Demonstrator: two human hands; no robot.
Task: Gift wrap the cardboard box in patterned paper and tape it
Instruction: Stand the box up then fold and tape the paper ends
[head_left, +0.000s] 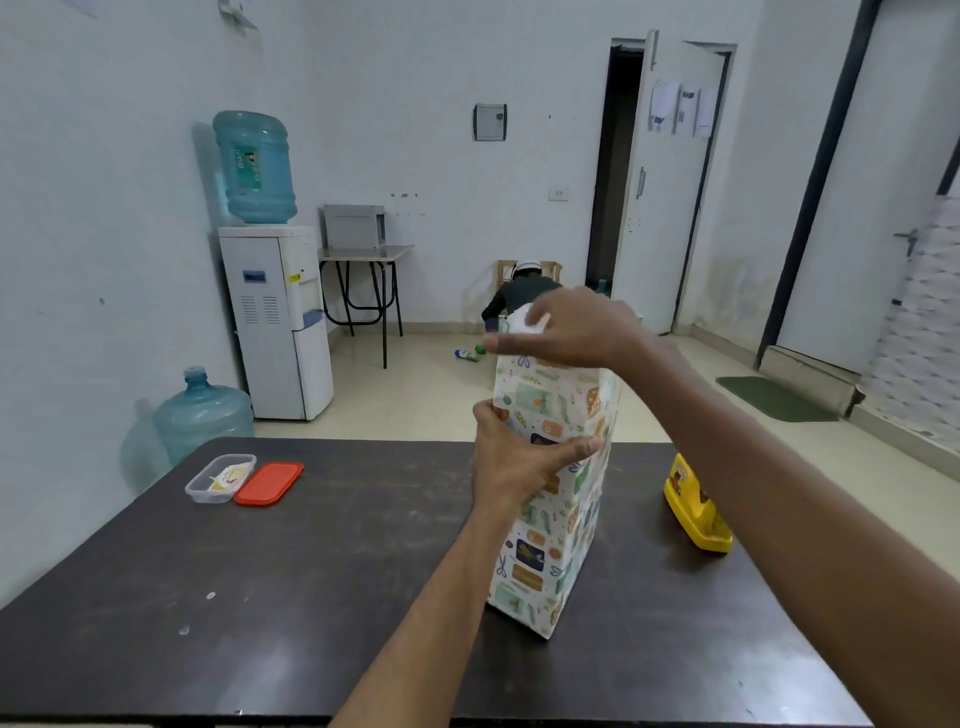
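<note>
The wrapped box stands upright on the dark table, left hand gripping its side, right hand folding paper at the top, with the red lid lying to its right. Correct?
Not quite. In the head view the red lid lies left of the wrapped box, beside the clear container. The rest holds.

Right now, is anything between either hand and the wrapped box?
No. The left hand already grips the side of the upright box, and the right hand is on the paper at its top end. The yellow tape dispenser sits apart, to the right.
</note>
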